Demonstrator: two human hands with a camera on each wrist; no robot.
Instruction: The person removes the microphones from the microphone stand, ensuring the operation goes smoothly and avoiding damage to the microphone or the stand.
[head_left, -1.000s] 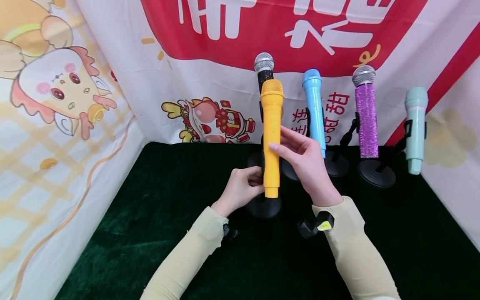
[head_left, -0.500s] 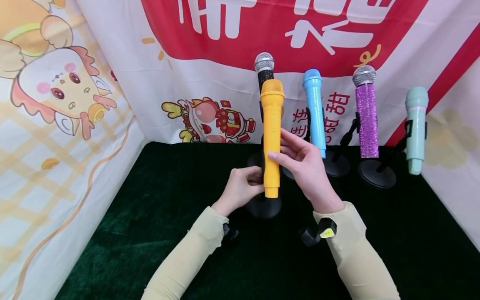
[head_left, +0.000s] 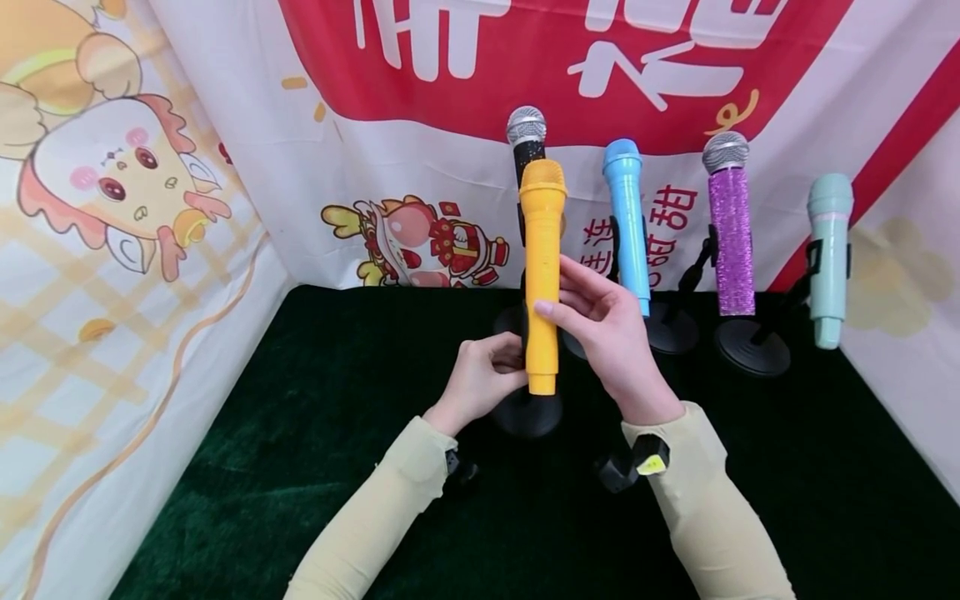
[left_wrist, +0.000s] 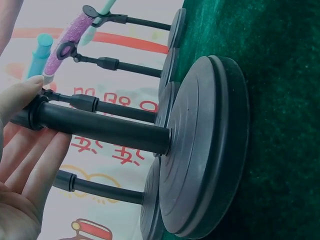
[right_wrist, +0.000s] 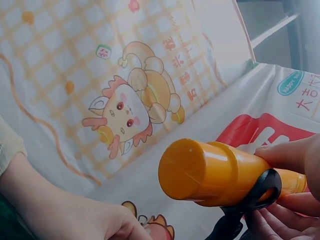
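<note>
Dark green velvety cloth [head_left: 315, 467] spreads over the work surface, and behind it hangs a red-and-white printed banner [head_left: 442, 125] with large white characters. On the left, a white sheet with a yellow checked print and a cartoon animal [head_left: 97, 192] closes off that side.

From where I stand, the smooth yellow microphone [head_left: 542, 275] is raised above the cloth near the middle, its ridged head up and tipped towards the banner, its flat tail end down and towards the person. Its long axis runs steeply, close to upright seen from the head. A black looped clip [right_wrist: 227, 220] wraps its lower body, above the matte black stand with a thick round base [left_wrist: 127, 132] that rests flat on the cloth.

The person's right hand [head_left: 615, 342] pinches the microphone's side between thumb and fingers. Their left hand [head_left: 480, 375] grips the stand's pole near the top.

Just behind, partly hidden, rises a black microphone with a silver mesh head [head_left: 527, 133]. Towards the right are 3 others on stands: a glossy light-blue microphone [head_left: 628, 225], a glittery purple microphone [head_left: 733, 242] and a pale mint-green microphone [head_left: 828, 258].
</note>
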